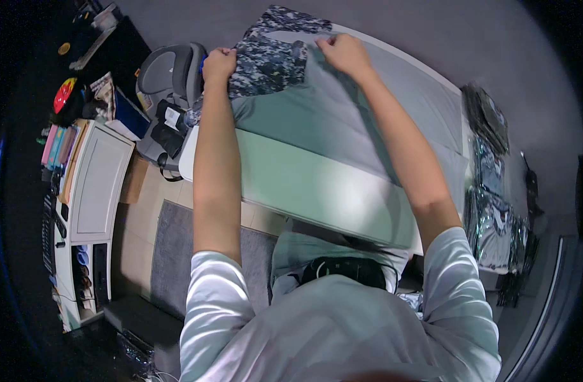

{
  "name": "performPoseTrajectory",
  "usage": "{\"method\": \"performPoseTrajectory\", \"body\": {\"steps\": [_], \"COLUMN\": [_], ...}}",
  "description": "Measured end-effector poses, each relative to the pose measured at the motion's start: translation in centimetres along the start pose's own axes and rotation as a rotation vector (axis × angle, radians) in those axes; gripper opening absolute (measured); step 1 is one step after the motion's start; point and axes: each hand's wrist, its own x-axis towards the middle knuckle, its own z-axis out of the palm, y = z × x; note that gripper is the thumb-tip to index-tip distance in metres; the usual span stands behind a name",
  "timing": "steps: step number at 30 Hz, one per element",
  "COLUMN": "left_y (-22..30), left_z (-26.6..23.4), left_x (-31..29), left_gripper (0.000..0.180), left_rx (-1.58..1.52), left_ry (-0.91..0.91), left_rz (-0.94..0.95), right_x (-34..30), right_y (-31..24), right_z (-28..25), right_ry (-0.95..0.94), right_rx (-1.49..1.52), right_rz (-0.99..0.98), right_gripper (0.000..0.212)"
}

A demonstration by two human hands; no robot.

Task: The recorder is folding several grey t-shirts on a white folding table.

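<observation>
Both arms are stretched way out over the table [317,184] here; the left hand [219,64] has its fingers curled into a fist on the left edge of a camo garment [269,60], and the right hand [344,52] is pinching the same piece at its right edge, so both are clamped on cloth and sit well apart from each other. The garment is a soft fabric with a blotchy grey, black and white digital pattern, lying flat at the far end of the table with part of it trailing off beyond the hands; looks like a shirt or a pair of shorts, but honestly the fisheye bend and the dim light make it hard to call.

The table is covered in a smooth pale green-grey sheet [368,121], with a few long creases; its near edge catches a bright glare.

On the right there's a row of folded camo pieces in shiny clear plastic bags [492,223], stacked along the table's right side, crinkly and reflective.

Left of the table is a grey padded chair [167,76] with a rounded back, and nearer on the left a white cabinet [97,184] with a flat panelled door and some pastel-coloured bits lined up along its edge; a dark grey rug [170,254] with a fuzzy texture lies on the tan tiled floor [139,216] below.
</observation>
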Motion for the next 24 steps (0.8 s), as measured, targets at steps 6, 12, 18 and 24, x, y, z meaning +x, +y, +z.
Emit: {"method": "performPoseTrajectory", "body": {"steps": [6, 12, 18, 24], "left_y": [0.1, 0.6, 0.2, 0.1], "left_z": [0.8, 0.7, -1.5, -4.9], "left_x": [-0.3, 1.4, 2.4, 0.2], "left_gripper": [0.033, 0.023, 0.024, 0.026], "left_rx": [-0.132, -0.28, -0.358, -0.599], "left_ry": [0.033, 0.051, 0.093, -0.098], "left_rz": [-0.012, 0.136, 0.181, 0.142], "right_x": [4.1, 6.9, 6.5, 2.2], "right_y": [0.7, 5.0, 1.9, -3.0], "right_z": [6.5, 8.0, 6.1, 3.0], "right_ry": [-0.032, 0.105, 0.124, 0.26], "right_rx": [-0.323, 0.073, 0.61, 0.517], "right_rz": [0.096, 0.083, 0.056, -0.296], "right_gripper": [0.058, 0.049, 0.034, 0.029]}}
